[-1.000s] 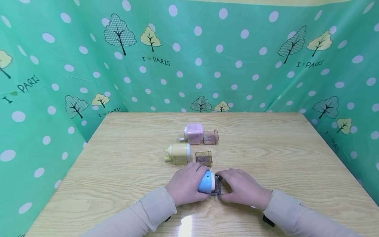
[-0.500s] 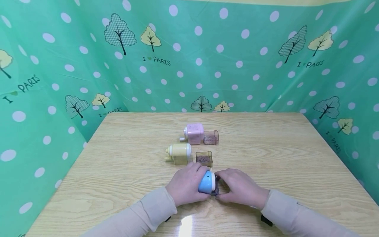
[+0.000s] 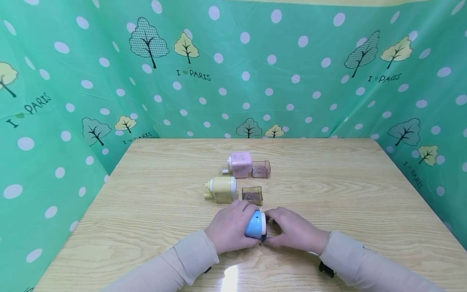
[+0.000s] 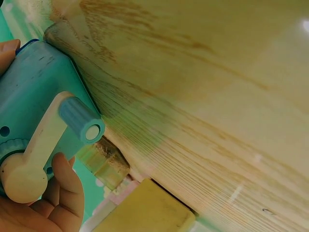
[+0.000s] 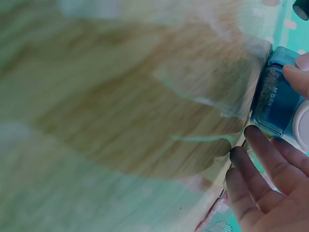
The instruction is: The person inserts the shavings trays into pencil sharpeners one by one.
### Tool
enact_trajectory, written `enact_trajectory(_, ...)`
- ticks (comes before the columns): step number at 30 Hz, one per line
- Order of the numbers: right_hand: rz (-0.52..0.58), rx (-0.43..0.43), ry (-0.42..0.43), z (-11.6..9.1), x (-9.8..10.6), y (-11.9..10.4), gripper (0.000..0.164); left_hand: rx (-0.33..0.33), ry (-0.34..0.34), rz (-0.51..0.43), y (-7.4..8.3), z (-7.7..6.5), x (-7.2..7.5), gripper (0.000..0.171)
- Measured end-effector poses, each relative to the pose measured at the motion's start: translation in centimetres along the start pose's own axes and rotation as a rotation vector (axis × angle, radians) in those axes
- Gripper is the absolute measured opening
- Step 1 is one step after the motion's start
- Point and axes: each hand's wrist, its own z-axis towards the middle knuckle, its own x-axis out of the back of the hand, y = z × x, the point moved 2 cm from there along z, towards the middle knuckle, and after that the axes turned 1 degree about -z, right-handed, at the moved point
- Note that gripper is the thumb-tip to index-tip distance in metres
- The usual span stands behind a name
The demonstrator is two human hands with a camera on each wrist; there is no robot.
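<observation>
A blue crank pencil sharpener (image 3: 254,225) stands on the table near the middle. My left hand (image 3: 230,229) grips its body from the left, and its cream crank (image 4: 46,128) faces the left wrist camera. On the opposite side, my right hand (image 3: 295,231) pinches the sharpener's clear shavings drawer (image 5: 271,99) between thumb and fingers. Most of that drawer sits inside the body, with dark shavings showing through it in the right wrist view. The other fingers (image 5: 251,181) of the right hand are spread, touching nothing visible.
Behind the hands stand a yellow pencil sharpener (image 3: 223,190) and a pink pencil sharpener (image 3: 240,164). Beside them lie their removed drawers, a yellowish drawer (image 3: 252,196) and a pinkish drawer (image 3: 261,169), both holding shavings. A green dotted curtain (image 3: 233,81) hangs behind the wooden table (image 3: 328,182).
My right hand has moved slightly left, sliding the clear drawer into the blue sharpener; less of it shows now. The left hand keeps its grip in place.
</observation>
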Motion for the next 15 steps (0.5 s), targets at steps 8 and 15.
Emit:
enact_trajectory(8,0.043,-0.013,-0.01,0.24,-0.04,0.05,0.06,-0.005,0.005,0.001,-0.09,0.02,-0.19,0.07)
enact_trajectory(15,0.097,0.007,-0.014,0.6,0.04,0.01,0.058,-0.003,0.006,-0.003,-0.14,0.03,-0.24,0.07)
